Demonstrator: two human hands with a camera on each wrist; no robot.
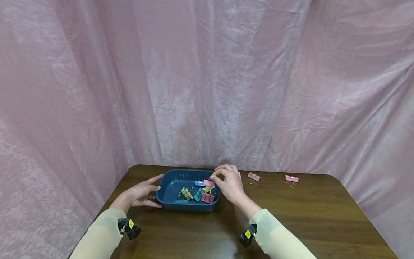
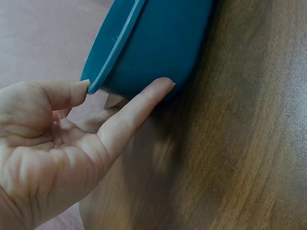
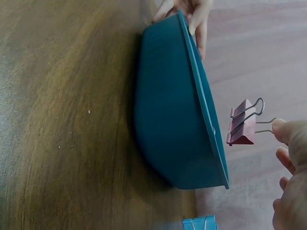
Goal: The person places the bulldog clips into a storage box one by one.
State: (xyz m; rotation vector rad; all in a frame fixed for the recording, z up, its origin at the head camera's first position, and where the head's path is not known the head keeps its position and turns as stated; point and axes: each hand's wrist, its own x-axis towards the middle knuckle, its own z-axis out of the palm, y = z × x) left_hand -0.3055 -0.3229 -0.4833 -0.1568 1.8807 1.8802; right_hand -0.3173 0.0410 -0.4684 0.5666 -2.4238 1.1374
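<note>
- Right hand (image 1: 230, 185) pinches a pink clip (image 3: 242, 127) by its wire handles, thumb and fingertip closed on the loops; the clip hangs above the tray (image 1: 168, 190), just inside its right rim (the right wrist view shows it clear of the rim, not touching).
- Left hand (image 1: 142, 194) braces the tray's left end: thumb on the rim, a straight finger along the outer wall (image 2: 158, 43), fingers relaxed and not clamped around anything.
- Tray sits on the table (image 1: 307, 216) and already holds a small heap of clips (image 1: 197, 192) in pink, teal, blue and yellow-green.
- Two more pink clips lie on the table to the right of the tray, one near (image 1: 253, 176) and one further off (image 1: 291, 178).
- Judgement: the step in hand looks like setting this clip among the others. To do it well, lower it toward the heap before letting go, so it doesn't bounce off the rim or the other clips.
- Keep the pinch on the handles only; squeezing the handles together would open the jaw and could snag a neighbour.
- Left hand's light brace should suffice to stop the tray sliding (the tray looks light, the tabletop smooth).
- Risk: handles of the clips in the heap interlock easily, so aim for the bare floor at the left.
</note>
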